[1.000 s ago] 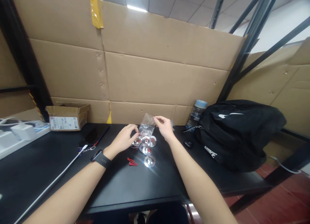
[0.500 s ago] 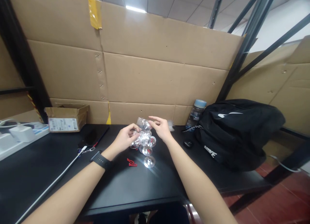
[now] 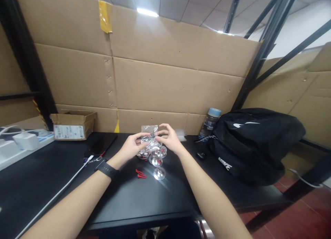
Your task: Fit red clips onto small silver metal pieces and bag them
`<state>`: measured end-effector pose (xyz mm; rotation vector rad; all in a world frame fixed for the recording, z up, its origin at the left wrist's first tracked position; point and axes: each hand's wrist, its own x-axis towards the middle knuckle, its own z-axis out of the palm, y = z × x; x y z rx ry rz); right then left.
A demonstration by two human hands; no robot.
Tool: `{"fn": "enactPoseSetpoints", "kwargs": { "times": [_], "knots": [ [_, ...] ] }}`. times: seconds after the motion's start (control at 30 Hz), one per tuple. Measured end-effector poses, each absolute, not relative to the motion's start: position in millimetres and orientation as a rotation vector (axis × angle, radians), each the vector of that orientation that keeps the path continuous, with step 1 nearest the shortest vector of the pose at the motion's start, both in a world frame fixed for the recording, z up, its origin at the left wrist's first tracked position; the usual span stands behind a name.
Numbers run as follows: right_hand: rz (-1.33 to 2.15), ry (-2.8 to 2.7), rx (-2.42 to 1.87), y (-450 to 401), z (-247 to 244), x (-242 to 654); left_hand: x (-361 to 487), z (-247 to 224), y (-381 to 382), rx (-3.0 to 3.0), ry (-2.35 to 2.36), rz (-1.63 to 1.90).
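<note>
A small clear plastic bag (image 3: 149, 129) is held upright between my two hands. My left hand (image 3: 133, 144) pinches its left side with thumb and fingers. At its right side my right hand (image 3: 168, 138) grips the plastic, some fingers raised. What the bag contains is too small to tell. Below the hands lie several shiny round metal discs (image 3: 155, 160), partly overlapping, some with red bits on them. One disc (image 3: 159, 173) sits nearest the table's front. Red cord loops (image 3: 140, 173) lie left of it.
An open cardboard box (image 3: 73, 127), a power strip (image 3: 38, 142) and a white cable (image 3: 62, 189) are on the left. On the right are a bottle (image 3: 209, 123), a small black object (image 3: 201, 155) and a black backpack (image 3: 256, 146). Clear plastic (image 3: 180, 135) lies behind my right hand.
The bag now stands straighter and more spread out, slightly further left between my hands. My right hand's fingers have bent and shifted along its edge. The camera view has moved slightly.
</note>
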<state>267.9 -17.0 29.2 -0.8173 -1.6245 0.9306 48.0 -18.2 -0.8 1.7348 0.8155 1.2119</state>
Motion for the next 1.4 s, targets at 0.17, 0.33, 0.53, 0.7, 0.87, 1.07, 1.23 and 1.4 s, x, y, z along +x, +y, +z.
{"fn": "enactPoseSetpoints", "kwargs": {
  "times": [0.17,0.33,0.53,0.7,0.87,1.07,1.23,1.4],
  "knots": [
    [0.923,-1.642,-0.802,-13,22,263,46,-1,-14,1.774,0.913,1.282],
    [0.895,-1.736,-0.816,-12,25,267,44,-4,-7,1.778,0.885,1.347],
    [0.957,-1.894,-0.801,-12,19,271,42,-10,-3,1.852,0.847,1.246],
    [0.925,-1.834,-0.904,-6,15,275,40,-11,-1,1.893,0.918,1.217],
    [0.913,-1.719,-0.926,-5,15,273,39,-9,0,1.826,0.958,1.262],
    [0.933,-1.646,-0.884,-7,10,258,37,-6,-1,1.728,0.92,1.308],
    [0.672,-1.672,-0.889,-15,15,249,37,-6,-2,1.564,0.871,1.391],
    [0.049,-1.979,-0.871,-39,27,236,37,-13,3,1.555,0.988,1.442]
  ]
}}
